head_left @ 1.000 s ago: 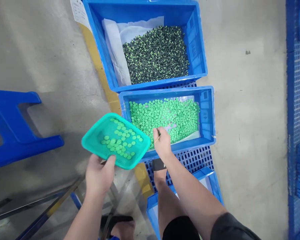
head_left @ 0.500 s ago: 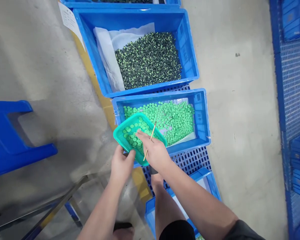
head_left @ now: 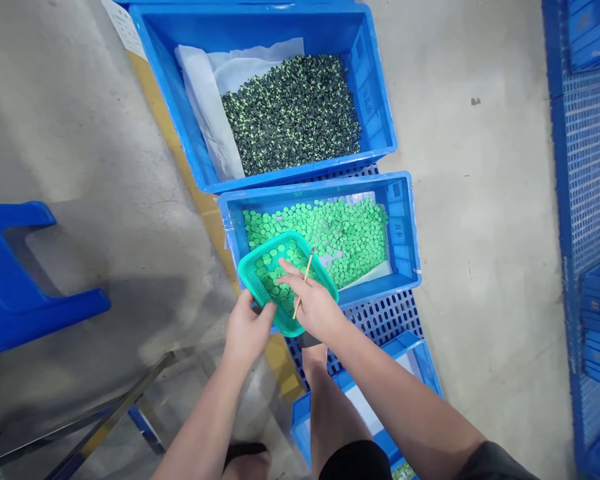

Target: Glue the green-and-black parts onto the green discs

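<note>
Firmly pinching the basket [head_left: 286, 322] in left hand [head_left: 249, 327], nudge discs [head_left: 269, 267] gently with half-spread right hand [head_left: 317, 303], clasping the stick [head_left: 308, 267].

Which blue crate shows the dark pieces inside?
The large upper crate, farther from the left hand: its dark, green-specked pieces lie beside a white sheet. The lower crate, partly hidden by the green basket, shows plain green discs.
</note>
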Action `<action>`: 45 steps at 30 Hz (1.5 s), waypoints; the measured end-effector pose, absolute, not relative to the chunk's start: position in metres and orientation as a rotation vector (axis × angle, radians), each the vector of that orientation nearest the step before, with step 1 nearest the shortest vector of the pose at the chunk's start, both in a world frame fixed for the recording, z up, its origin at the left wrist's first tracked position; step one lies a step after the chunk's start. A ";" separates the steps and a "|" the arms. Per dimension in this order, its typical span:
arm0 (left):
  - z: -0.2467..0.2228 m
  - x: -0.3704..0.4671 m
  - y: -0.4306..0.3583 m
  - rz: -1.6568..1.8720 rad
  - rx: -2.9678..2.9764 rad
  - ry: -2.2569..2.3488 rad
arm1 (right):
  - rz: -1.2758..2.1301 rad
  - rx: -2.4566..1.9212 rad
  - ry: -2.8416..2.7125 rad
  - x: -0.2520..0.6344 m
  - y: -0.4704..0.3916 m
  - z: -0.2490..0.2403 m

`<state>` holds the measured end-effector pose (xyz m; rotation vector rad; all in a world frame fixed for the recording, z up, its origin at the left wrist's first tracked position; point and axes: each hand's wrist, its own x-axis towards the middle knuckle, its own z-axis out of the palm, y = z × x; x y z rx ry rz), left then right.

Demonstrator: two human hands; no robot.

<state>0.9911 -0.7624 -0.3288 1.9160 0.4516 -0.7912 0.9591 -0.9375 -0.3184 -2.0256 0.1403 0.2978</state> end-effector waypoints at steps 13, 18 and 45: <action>-0.337 0.971 -0.777 -0.916 1.984 0.107 | 0.082 -2.354 0.751 0.932 -1.000 -0.317; -0.354 0.999 -0.794 -0.953 2.132 -0.154 | 0.251 -2.402 0.969 0.911 -1.044 -0.335; -0.452 0.971 -0.796 -1.321 2.623 -0.764 | 0.592 -2.320 1.080 0.867 -1.065 -0.350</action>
